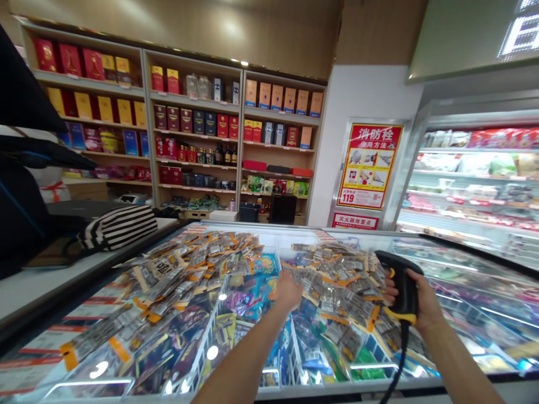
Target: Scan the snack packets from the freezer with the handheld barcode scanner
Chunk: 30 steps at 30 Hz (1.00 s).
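My right hand (425,300) is wrapped round the grip of a black and yellow barcode scanner (402,280), whose cable hangs down toward me. My left hand (288,290) reaches over the glass freezer lid, at the left edge of a pile of small snack packets (341,280) with orange ends. Its fingers are blurred, and whether they hold a packet does not show. A second pile of like packets (197,266) spreads over the left side of the glass. Single packets (105,331) lie nearer me on the left.
Under the glass of the chest freezer (236,387) are wire baskets and colourful frozen packs. A striped bag (122,227) sits on the counter at left. Shelves of boxed bottles (197,120) stand behind, with a red fire-hydrant sign (370,165) and a lit fridge (475,185) at right.
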Each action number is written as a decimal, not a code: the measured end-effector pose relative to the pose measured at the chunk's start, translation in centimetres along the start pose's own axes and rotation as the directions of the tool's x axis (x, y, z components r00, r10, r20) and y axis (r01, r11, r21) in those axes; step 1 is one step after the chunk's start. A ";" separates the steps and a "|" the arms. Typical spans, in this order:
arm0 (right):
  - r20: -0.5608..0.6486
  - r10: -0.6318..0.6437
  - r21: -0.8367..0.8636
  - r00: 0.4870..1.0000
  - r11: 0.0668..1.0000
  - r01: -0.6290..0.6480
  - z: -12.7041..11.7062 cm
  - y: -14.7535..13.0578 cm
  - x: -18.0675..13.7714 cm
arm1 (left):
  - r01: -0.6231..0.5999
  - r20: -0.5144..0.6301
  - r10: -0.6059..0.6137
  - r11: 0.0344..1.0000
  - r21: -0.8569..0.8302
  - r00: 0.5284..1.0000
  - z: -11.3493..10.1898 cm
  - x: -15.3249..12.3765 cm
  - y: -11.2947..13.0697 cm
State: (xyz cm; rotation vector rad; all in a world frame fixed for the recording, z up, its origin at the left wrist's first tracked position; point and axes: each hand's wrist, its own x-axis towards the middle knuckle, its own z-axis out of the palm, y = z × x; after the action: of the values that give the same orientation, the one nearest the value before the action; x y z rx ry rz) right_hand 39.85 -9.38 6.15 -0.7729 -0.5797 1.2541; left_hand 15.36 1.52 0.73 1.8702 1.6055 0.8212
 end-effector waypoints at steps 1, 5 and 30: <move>-0.007 0.002 -0.005 1.000 1.000 -0.002 -0.1 0.1 0.2 | -0.020 0.011 0.020 1.000 0.024 1.000 0.6 -0.1 0.6; 0.020 0.015 -0.029 1.000 0.999 -0.015 0.3 0.8 0.9 | -0.051 0.054 0.045 0.992 0.112 0.998 2.4 -0.2 2.2; 0.203 0.262 -0.176 0.943 0.958 -0.228 12.6 11.7 -1.1 | 0.176 -0.104 -0.151 0.936 0.306 0.983 -11.4 1.8 -8.4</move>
State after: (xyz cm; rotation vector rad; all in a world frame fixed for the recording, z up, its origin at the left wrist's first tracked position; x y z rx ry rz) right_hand 22.86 -6.55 4.88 -0.8542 -0.7863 1.5556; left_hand 1.58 4.67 2.38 1.8982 2.0100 0.6003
